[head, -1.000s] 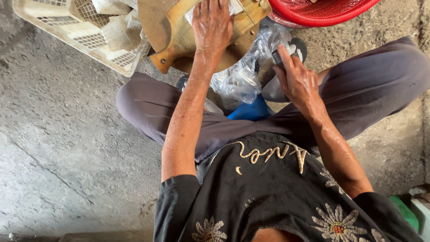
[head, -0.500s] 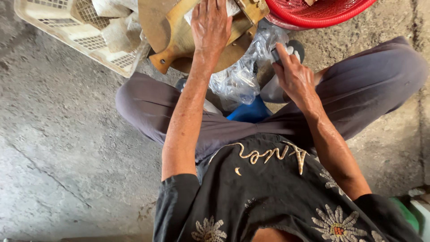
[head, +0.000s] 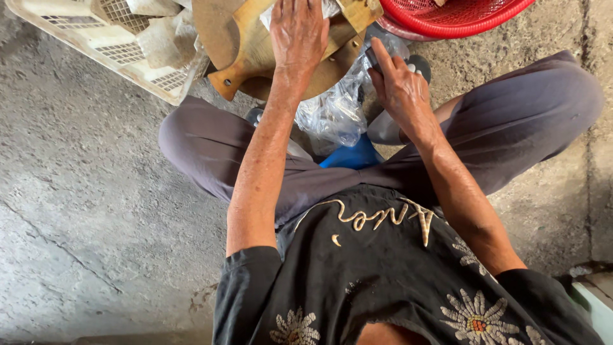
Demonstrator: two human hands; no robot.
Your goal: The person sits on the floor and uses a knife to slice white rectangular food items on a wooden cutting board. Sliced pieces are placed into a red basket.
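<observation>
At the far left a pale plastic crate [head: 96,48] sits on the concrete floor [head: 83,211], and just right of it the left hand [head: 297,33] lies flat, fingers spread and closed on nothing, pressing down on a wooden cutting board [head: 252,54]. To its right the right hand [head: 401,89] has its grip closed around a dark handle [head: 372,61] above a clear plastic bag [head: 335,115], with a red basket [head: 460,16] at the far right. To do this well, I judge the flat palm should hold the board firm while the right hand works clear of the bag.

Rough grey concrete floor [head: 96,211], daylit
</observation>
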